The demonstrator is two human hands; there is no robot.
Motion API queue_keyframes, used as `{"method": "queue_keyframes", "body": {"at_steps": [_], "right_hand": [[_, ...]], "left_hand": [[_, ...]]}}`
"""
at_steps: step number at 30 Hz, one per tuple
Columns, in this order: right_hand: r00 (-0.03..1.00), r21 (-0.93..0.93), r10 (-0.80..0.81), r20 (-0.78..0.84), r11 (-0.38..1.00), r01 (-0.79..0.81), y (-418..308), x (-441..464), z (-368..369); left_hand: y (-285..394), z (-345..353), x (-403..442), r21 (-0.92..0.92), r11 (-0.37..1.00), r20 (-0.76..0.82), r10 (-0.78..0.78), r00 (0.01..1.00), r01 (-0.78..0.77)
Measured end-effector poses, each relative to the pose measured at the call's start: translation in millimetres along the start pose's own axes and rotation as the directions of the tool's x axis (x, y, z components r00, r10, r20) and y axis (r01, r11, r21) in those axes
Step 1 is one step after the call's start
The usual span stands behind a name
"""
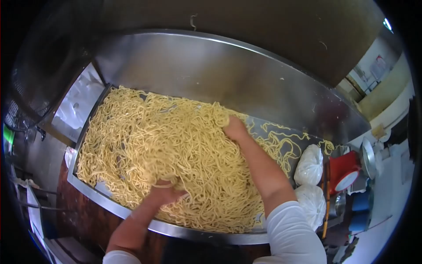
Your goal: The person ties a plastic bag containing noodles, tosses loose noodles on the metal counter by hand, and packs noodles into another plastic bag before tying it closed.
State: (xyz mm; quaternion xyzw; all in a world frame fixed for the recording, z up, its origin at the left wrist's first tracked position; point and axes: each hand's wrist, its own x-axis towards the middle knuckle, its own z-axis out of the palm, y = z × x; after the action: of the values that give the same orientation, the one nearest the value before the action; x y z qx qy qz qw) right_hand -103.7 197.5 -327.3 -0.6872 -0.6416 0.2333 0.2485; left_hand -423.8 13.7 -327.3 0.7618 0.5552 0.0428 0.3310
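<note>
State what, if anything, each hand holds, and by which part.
The left hand is in long yellow noodles toward the front, the right hand toward the back. Noodles hide much of both, so a grip cannot be told.

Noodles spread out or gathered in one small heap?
Spread out: the noodles cover most of the rimmed metal worktop, thinning to scattered loose strands toward the right end.

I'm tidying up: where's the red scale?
At the right of the head view, the red scale sits just beyond the wooden stick and plastic bags, right of the noodles.
</note>
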Motion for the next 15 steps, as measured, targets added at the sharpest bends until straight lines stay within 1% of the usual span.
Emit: {"method": "queue_keyframes", "body": {"at_steps": [1, 3, 4, 5, 6, 7, 8, 9, 10, 11, 12, 13, 14, 15], "right_hand": [[0.999, 0.155, -0.050, -0.022, 0.987, 0.053, -23, 8, -14], [0.999, 0.298, -0.027, -0.020, 0.954, 0.031, -100, 5, -75], [0.997, 0.353, -0.058, -0.054, 0.933, 0.074, -125, 9, -96], [0.991, 0.400, -0.090, -0.096, 0.908, 0.121, -142, 13, -109], [0.990, 0.402, -0.074, -0.118, 0.908, 0.116, -154, 14, -112], [0.981, 0.244, -0.138, -0.135, 0.955, 0.167, -165, 16, -109], [0.971, 0.075, -0.202, -0.130, 0.974, 0.213, -174, 12, -105], [0.972, 0.071, -0.193, -0.138, 0.976, 0.204, -172, 7, -99], [0.963, -0.016, -0.267, -0.041, 0.964, 0.267, -166, 0, -89], [0.941, -0.096, -0.333, 0.062, 0.936, 0.338, -160, -6, -80], [0.949, -0.185, -0.304, 0.079, 0.931, 0.314, -154, -17, -79], [0.957, -0.274, -0.274, 0.098, 0.917, 0.290, -144, -29, -80], [0.986, -0.267, -0.135, 0.101, 0.951, 0.157, -129, -41, -82], [0.994, -0.260, 0.006, 0.107, 0.965, 0.022, -112, -52, -80]], "left_hand": [[-36, 0, 3, 0.184, 0.972, -0.193, 0.180, 0.965, -0.144], [-62, -27, 0, 0.056, 0.996, -0.069, -0.064, 0.996, 0.068], [-59, -29, -4, 0.072, 0.996, -0.052, -0.049, 0.997, 0.053], [-48, -25, -10, 0.165, 0.986, -0.045, -0.029, 0.999, 0.036], [-37, -23, -12, 0.256, 0.967, -0.042, -0.005, 0.999, 0.015], [-28, -22, -16, 0.265, 0.964, -0.031, 0.012, 0.999, -0.004], [-20, -20, -22, 0.219, 0.962, 0.140, 0.133, 0.981, -0.162], [-15, -22, -29, 0.147, 0.940, 0.297, 0.254, 0.921, -0.307], [-9, -36, -33, 0.149, 0.936, 0.299, 0.264, 0.917, -0.318], [-4, -57, -33, 0.097, 0.945, 0.427, 0.244, 0.871, -0.313], [-2, -75, -28, 0.047, 0.953, 0.544, 0.226, 0.808, -0.298], [-9, -87, -20, 0.100, 0.953, 0.502, 0.200, 0.841, -0.287], [-14, -98, -11, 0.148, 0.952, 0.459, 0.174, 0.871, -0.268], [-2, -122, -7, 0.163, 0.968, 0.357, 0.122, 0.926, -0.190]]}}
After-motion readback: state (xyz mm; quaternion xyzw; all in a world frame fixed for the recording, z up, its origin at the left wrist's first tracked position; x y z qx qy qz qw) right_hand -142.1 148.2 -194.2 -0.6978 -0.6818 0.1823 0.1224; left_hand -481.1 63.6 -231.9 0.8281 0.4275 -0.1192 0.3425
